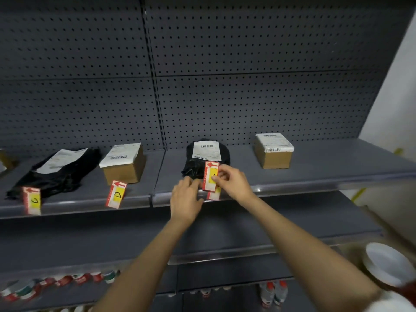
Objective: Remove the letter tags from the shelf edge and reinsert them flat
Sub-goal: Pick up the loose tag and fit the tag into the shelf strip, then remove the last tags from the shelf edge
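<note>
Three red-and-white tags with yellow letter patches stand along the shelf edge [292,186]. The C tag [32,200] leans at the far left. To its right, the D tag [116,194] tilts in the edge strip. My right hand [234,183] pinches the third tag [210,176] upright above the edge, fingers partly covering its letter. A second strip of tag [213,195] shows just below it. My left hand [185,199] rests against the shelf edge beside the tag, fingers curled at its lower left; whether it grips the tag is unclear.
On the shelf sit a black mailer bag [56,172], a cardboard box [125,163], a round black parcel [207,158] and another box [273,150]. Pegboard backs the shelf. Lower shelves hold cans and bottles [273,291]. A white lid [387,263] is at the right.
</note>
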Available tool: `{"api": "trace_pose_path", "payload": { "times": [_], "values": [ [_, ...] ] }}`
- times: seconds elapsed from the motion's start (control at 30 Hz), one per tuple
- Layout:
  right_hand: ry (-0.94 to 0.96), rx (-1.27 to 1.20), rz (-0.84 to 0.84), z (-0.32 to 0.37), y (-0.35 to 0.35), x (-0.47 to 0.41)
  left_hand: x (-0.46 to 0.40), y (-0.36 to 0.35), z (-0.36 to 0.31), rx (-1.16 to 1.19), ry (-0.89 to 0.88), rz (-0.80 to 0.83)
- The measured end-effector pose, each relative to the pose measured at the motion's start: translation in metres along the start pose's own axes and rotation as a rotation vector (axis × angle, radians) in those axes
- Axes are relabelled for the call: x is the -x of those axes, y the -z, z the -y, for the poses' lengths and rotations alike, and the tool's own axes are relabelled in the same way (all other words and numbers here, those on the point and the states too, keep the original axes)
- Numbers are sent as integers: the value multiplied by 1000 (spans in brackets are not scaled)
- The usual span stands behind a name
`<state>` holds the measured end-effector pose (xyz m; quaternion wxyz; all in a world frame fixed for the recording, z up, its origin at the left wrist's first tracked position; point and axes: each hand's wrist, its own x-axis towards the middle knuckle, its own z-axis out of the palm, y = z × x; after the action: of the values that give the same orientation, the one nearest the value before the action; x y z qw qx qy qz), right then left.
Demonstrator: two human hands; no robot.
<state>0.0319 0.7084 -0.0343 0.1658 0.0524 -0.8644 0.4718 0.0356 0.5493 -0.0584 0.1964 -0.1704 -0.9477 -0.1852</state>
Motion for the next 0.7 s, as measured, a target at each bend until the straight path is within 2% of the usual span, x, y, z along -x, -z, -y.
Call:
{"api": "trace_pose_path", "payload": {
  "times": [0.2,0.57,0.7],
  "values": [
    [-8,24,-56,-3,5,-5,-7,-10,11,129,-35,11],
    [39,203,-107,-5,-6,-10,-3,-14,17,111,-82,-5],
    [45,214,-124,-6,-10,-7,-1,-11,21,172,-94,9]
  ]
}}
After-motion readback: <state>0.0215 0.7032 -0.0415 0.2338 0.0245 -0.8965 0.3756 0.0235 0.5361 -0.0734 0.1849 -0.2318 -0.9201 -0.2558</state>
